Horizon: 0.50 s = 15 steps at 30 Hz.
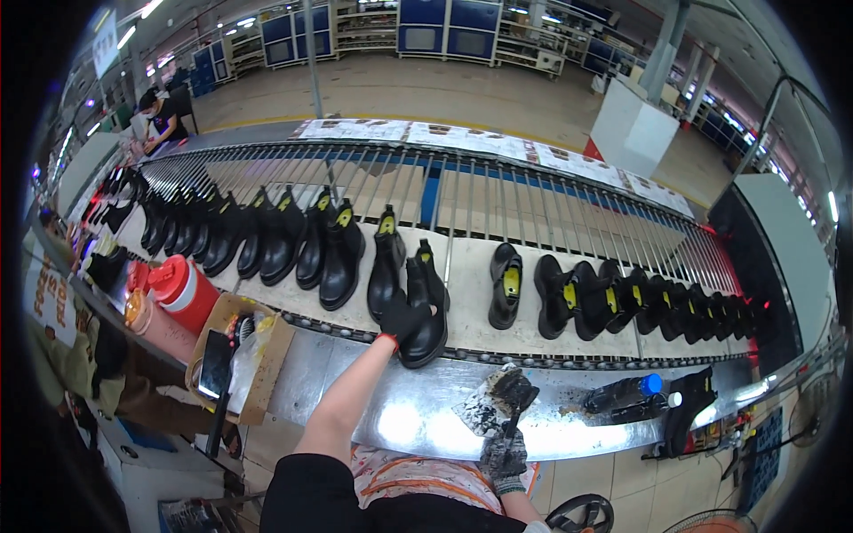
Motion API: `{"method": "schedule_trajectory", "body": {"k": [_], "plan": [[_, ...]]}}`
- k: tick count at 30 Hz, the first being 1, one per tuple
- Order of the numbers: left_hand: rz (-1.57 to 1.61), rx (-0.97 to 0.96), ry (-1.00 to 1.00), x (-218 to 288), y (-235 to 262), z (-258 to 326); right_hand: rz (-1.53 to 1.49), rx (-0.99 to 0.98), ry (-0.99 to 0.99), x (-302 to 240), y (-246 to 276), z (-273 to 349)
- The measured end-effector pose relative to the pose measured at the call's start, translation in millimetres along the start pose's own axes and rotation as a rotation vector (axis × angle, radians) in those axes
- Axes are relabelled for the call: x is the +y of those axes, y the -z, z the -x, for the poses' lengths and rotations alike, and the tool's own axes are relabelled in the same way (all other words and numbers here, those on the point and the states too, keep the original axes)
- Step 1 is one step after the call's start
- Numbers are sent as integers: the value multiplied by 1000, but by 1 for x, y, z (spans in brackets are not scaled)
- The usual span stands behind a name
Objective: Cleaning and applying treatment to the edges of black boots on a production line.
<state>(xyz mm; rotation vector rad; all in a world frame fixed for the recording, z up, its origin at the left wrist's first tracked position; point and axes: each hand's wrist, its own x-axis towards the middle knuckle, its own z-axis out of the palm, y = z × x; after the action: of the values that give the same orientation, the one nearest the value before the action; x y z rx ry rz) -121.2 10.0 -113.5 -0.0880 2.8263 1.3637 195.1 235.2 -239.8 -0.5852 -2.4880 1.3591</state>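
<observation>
My left hand (405, 322), in a black glove with a red cuff, is closed on a black ankle boot (430, 293) at the near edge of the conveyor. Another black boot (385, 266) stands just left of it. My right hand (505, 456), in a stained grey glove, is closed around a dark, narrow-handled tool whose blackened head (513, 391) looks like a brush; its exact kind is unclear. That head is over a crumpled, black-smeared white cloth (480, 410) on the metal ledge (400, 413).
Rows of black boots line the conveyor belt (471, 311) on both sides. Dark bottles (613, 395) lie on the ledge at right. A cardboard box (267, 369) with a phone and red jugs (182, 293) are at left. A metal rack (533, 186) runs behind; a person (163, 120) sits far left.
</observation>
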Motion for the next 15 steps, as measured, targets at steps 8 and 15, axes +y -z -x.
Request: {"method": "schedule_trajectory", "body": {"k": [8,15], "plan": [[-20,-114,61,-3,85,167,-1334,-86,-446,-45,26,-2],[602,2,-142,-45,63,171,-620,-98,-154,-54,35,23]]}}
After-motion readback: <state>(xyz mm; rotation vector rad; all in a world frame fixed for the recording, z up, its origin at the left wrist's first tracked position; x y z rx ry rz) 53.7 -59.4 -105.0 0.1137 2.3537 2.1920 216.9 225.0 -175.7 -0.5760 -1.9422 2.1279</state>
